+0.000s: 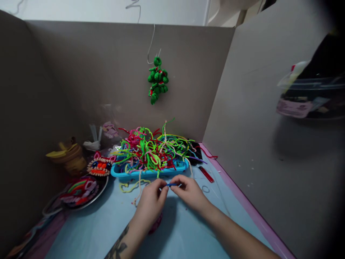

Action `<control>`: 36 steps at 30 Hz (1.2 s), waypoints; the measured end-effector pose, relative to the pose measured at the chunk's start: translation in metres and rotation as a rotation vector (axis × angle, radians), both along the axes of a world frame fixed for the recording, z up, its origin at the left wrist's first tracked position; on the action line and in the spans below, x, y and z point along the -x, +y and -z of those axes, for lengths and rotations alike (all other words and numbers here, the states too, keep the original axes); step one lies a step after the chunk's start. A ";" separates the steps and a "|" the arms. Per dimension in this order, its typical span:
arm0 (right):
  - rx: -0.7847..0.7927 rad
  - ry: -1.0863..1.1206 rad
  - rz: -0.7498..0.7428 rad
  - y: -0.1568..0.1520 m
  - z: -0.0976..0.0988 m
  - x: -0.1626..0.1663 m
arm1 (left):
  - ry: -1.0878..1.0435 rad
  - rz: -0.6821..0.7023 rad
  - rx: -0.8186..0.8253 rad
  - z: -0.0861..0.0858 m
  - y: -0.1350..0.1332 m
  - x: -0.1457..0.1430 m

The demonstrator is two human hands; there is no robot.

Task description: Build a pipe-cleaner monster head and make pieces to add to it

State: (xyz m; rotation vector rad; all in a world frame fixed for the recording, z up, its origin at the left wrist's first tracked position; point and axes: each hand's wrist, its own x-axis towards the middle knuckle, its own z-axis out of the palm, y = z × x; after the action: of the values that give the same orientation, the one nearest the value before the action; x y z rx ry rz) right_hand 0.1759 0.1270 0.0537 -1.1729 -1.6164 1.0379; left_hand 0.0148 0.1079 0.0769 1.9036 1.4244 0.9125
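My left hand (151, 201) and my right hand (188, 192) meet over the light blue table (183, 237), both pinching a short blue pipe cleaner (171, 185) between their fingertips. A dark pink fuzzy piece (156, 226) shows under my left hand; whether the hand holds it I cannot tell. Just beyond the hands stands a blue tray (151, 172) heaped with a tangle of green, pink, red and yellow pipe cleaners (153, 149).
A dark plate (101, 190) of coloured pipe cleaner shapes lies at the left, with a beaded fish-like figure (99, 166) and yellow craft (68, 156) behind. A green pipe cleaner figure (157, 80) hangs on the cardboard wall. A red ruler (206, 173) lies right of the tray.
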 end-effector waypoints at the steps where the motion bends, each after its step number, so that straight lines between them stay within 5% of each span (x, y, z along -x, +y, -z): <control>1: -0.001 0.003 -0.007 0.000 0.000 0.000 | -0.010 0.006 -0.001 0.000 0.000 -0.001; 10: 0.011 0.021 0.031 0.000 0.003 0.001 | 0.068 -0.031 -0.114 0.009 0.002 0.003; 22: 0.013 -0.017 0.071 0.001 0.007 0.002 | 0.508 -0.109 -0.326 0.018 -0.002 0.001; 36: 0.081 0.212 0.088 -0.004 0.003 0.006 | -0.093 -0.057 -0.058 0.010 -0.002 -0.006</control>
State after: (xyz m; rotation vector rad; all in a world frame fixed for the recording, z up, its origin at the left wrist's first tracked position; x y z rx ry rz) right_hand 0.1703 0.1234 0.0512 -1.1358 -1.3575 1.1385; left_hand 0.0210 0.1058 0.0665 1.8448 1.4175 1.0662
